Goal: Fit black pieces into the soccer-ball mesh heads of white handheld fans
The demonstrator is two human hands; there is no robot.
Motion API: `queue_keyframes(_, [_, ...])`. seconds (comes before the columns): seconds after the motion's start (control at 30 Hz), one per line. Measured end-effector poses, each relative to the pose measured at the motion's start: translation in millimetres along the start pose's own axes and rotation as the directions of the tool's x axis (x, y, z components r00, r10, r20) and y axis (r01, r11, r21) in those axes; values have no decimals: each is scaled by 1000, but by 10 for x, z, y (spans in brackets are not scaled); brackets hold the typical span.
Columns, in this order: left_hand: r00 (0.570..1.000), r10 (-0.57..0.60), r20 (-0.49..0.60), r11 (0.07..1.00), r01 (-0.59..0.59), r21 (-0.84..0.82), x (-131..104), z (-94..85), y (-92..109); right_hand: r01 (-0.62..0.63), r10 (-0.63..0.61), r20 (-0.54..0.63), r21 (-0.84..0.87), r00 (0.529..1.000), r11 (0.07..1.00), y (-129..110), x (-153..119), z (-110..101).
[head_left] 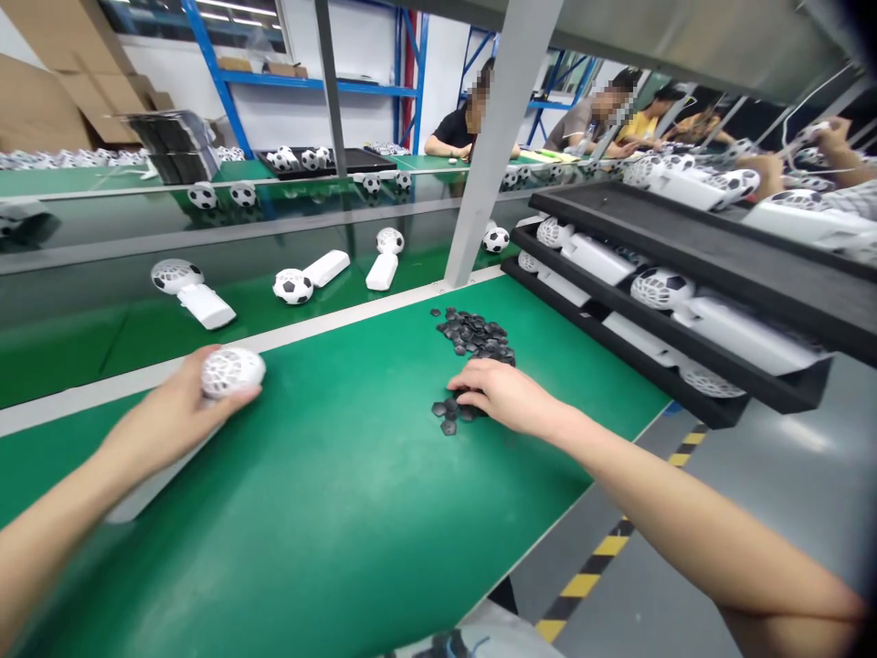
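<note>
At the left, my left hand (168, 411) is wrapped round a white device (233, 372) with a round openwork head; its long white body runs down under the hand over the green table (301, 512). My right hand (503, 393) reaches to a pile of small black pentagon pieces (476, 334), fingers bent and thumb near the index finger. Several loose pieces (448, 411) lie beside its fingertips. Whether anything is between those fingers is hidden.
Beyond a pale metal rail, white devices with football heads (293, 286) lie on a green conveyor (267, 343). Stacked black trays (685, 338) holding more devices stand at the right. A metal post (493, 137) rises behind the pile. Several people sit at the back.
</note>
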State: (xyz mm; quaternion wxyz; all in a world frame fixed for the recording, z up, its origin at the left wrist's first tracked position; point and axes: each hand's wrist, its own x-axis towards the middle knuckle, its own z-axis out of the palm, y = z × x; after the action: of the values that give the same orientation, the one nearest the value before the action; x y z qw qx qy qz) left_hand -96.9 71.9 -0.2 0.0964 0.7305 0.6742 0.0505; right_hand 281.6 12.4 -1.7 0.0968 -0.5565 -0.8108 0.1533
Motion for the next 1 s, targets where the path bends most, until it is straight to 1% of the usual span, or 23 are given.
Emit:
queue_keyframes(0.03, [998, 37, 56, 999, -36, -22, -66, -4, 164, -18, 18, 12, -13, 1000, 1000, -10, 13, 12])
queue_keyframes(0.1, [985, 125, 115, 992, -120, -46, -183, 12, 473, -46, 47, 33, -32, 998, 998, -17, 46, 18])
queue_keyframes(0.17, [959, 237, 158, 970, -225, -88, -266, 64, 729, -56, 58, 63, -38, 996, 998, -11, 86, 1])
queue_keyframes(0.27, [906, 366, 211, 927, -337, -163, -320, 165, 1005, -51, 52, 118, -12, 992, 999, -7, 126, -43])
queue_keyframes(0.3, [894, 392, 215, 916, -359, -178, -324, 194, 1071, -48, 48, 123, -2, 991, 999, -16, 127, -52])
queue_keyframes(0.37, [886, 416, 203, 905, -382, -187, -322, 238, 1165, -26, 24, 89, 25, 996, 999, -52, 108, -52])
queue_keyframes(0.43, [895, 413, 171, 906, -385, -176, -315, 267, 1212, 0, -4, 31, 98, 1000, 995, -110, 70, -28])
queue_keyframes(0.47, [899, 413, 146, 906, -389, -167, -313, 277, 1221, 6, -8, 11, 161, 1000, 987, -145, 49, -10])
queue_keyframes(0.53, [899, 428, 91, 898, -412, -154, -310, 293, 1219, 4, -11, 20, 314, 1000, 949, -219, 13, 24])
queue_keyframes(0.6, [889, 456, 47, 883, -445, -152, -311, 306, 1203, 48, -58, 14, 393, 998, 918, -295, -4, 48])
queue_keyframes(0.63, [884, 467, 30, 875, -458, -155, -312, 312, 1195, 106, -105, -24, 375, 994, 921, -331, -6, 56])
queue_keyframes(0.67, [879, 477, 16, 869, -469, -159, -313, 318, 1187, 178, -161, -79, 313, 984, 933, -367, -3, 61])
queue_keyframes(0.73, [866, 500, -12, 853, -495, -166, -314, 328, 1176, 292, -268, -183, 116, 946, 949, -435, 9, 72])
queue_keyframes(0.77, [860, 510, -26, 845, -507, -169, -316, 332, 1172, 317, -303, -206, 34, 930, 948, -469, 16, 79])
queue_keyframes(0.8, [854, 519, -38, 838, -517, -173, -317, 335, 1170, 323, -318, -208, -11, 925, 946, -502, 23, 87])
queue_keyframes(0.83, [850, 525, -47, 833, -524, -175, -318, 336, 1169, 320, -317, -201, -16, 927, 947, -535, 28, 97])
queue_keyframes(0.87, [848, 528, -51, 830, -528, -178, -319, 336, 1169, 314, -305, -193, 14, 932, 949, -568, 32, 107])
queue_keyframes(0.93, [850, 525, -47, 832, -524, -184, -323, 330, 1171, 307, -282, -192, 119, 940, 944, -626, 37, 130])
queue_keyframes(1.0, [857, 514, -24, 840, -509, -191, -326, 319, 1177, 320, -281, -204, 197, 938, 927, -668, 38, 157])
